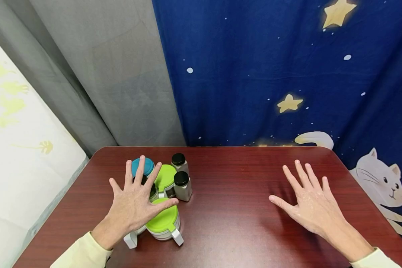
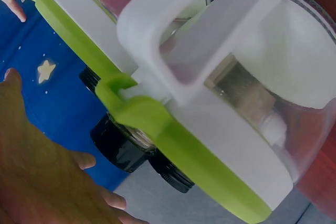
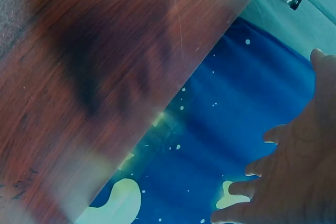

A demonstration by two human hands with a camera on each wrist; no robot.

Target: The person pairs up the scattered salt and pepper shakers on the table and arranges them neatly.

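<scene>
As the left hand (image 1: 131,206) is hovering with fingers fanned out straight, a round clear jar with a lime-green lid and white handle (image 1: 163,220) is standing below its thumb; the right hand (image 1: 315,208), likewise spread wide, is hanging over the glossy reddish-brown table (image 1: 234,227); farther back, two square clear jars with black caps (image 1: 183,189) are flanking a second lime-green lid (image 1: 166,175), a round blue lid (image 1: 149,166) is peeking out, and a starry dark-blue curtain (image 1: 234,96) is hanging beyond
</scene>
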